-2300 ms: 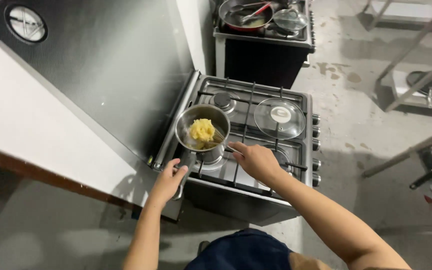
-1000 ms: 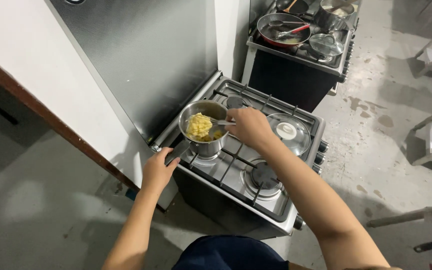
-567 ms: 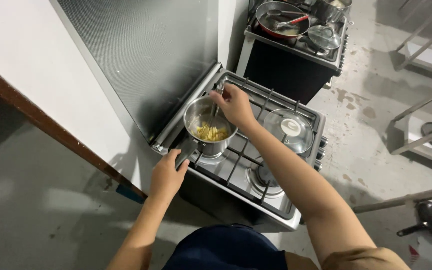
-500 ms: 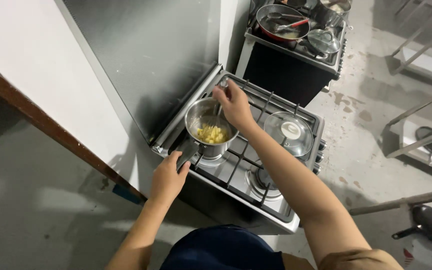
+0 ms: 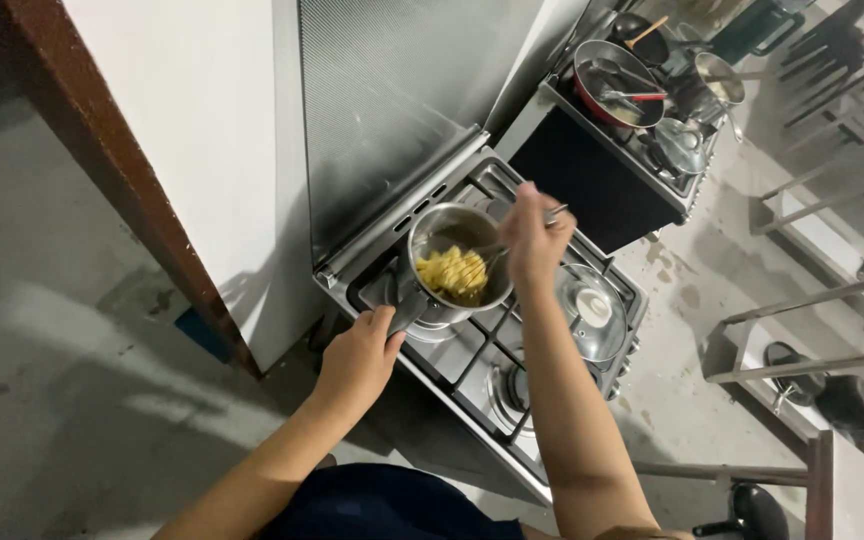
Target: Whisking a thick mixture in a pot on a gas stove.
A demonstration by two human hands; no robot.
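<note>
Head view shows our left hand (image 5: 357,358) closed on the pot (image 5: 457,268) handle at seven o'clock, while our right hand (image 5: 532,240) at three o'clock grips a fork (image 5: 512,240) reaching into the noodles (image 5: 452,272).

A plain kitchen: a gas stove (image 5: 492,330) with a saucepan (image 5: 457,270) of food, more pans (image 5: 612,80) beyond, bare concrete floor (image 5: 62,380).

My small round steel saucepan (image 5: 452,262) sat upright on the stove's rear burner. Yellow noodles (image 5: 450,272) lay inside, a metal fork (image 5: 512,243) dipped in.
</note>
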